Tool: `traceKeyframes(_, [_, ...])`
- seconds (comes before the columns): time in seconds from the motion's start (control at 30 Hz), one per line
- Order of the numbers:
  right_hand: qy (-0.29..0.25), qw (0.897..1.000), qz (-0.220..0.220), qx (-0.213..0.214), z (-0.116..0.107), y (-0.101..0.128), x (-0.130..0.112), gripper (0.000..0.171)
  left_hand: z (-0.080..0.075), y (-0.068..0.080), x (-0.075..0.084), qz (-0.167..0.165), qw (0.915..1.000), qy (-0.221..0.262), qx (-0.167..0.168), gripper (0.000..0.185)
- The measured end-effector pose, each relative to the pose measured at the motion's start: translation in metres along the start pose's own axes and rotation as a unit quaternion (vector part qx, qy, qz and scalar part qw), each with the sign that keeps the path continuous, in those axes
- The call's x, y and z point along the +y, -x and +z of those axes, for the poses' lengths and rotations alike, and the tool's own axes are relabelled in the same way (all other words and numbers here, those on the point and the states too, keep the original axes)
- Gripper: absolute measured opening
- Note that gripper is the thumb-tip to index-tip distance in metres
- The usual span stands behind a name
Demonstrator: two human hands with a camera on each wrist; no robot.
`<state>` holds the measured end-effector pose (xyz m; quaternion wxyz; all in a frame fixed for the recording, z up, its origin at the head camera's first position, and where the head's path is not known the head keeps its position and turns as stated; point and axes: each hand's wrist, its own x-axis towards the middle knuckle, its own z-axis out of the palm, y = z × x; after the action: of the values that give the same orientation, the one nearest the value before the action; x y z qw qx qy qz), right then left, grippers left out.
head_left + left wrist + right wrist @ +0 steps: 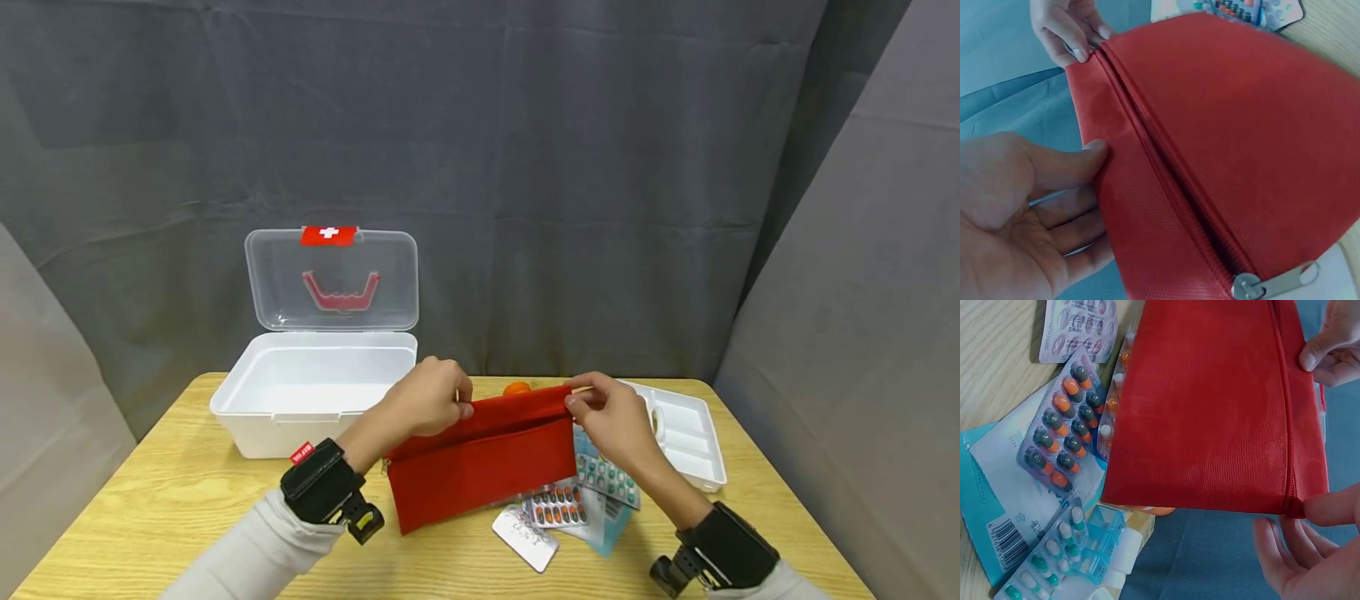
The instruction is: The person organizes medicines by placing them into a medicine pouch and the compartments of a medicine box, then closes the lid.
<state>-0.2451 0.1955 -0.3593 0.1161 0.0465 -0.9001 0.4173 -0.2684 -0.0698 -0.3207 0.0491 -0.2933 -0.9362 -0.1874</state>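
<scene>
Holding the red pouch point(483, 454) up off the table by its top edge, one hand at each end. Left hand point(427, 400) pinches the fabric near the zipper-pull end, thumb point(1063, 164) pressed on the cloth with the other fingers behind it. Right hand point(611, 412) pinches the opposite top corner between thumb and fingertips point(1332, 506).

Zipper point(1166, 181) runs just below both thumbs and looks fully closed, with the pull tab point(1275, 282) parked at the left-hand end (metal, hanging free).

Below the right-hand fingers: blister packs point(1063, 431) and a blue-and-white leaflet point(997, 506) on the wooden table point(150, 508), partly under the pouch. White divided tray point(686, 433) sits beyond the right hand, open first-aid box point(315, 387) beyond the left.

Judgement: step in hand looks like presenting the pouch, prior to opening it. Next move would call for one hand keeping tension on the top edge while the other shifts to the pull tab; slack fabric could snag the slider.
</scene>
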Motion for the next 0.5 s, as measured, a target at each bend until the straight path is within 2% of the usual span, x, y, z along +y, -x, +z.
traceKeyframes(0.17, [0.005, 1.0, -0.005, 0.006, 0.003, 0.0, -0.001, 0.035, -0.006, 0.003, 0.001, -0.017, 0.9997, 0.004, 0.014, 0.014])
traceKeyframes(0.33, [-0.008, 1.0, 0.016, -0.003, 0.009, -0.002, -0.001, 0.044, -0.01, 0.007, 0.003, -0.042, 0.9986, 0.008, 0.03, 0.01])
traceKeyframes(0.5, [-0.027, 0.998, 0.032, -0.045, 0.017, 0.0, -0.002, 0.041, -0.013, 0.013, 0.007, -0.047, 0.9979, 0.019, 0.04, 0.005])
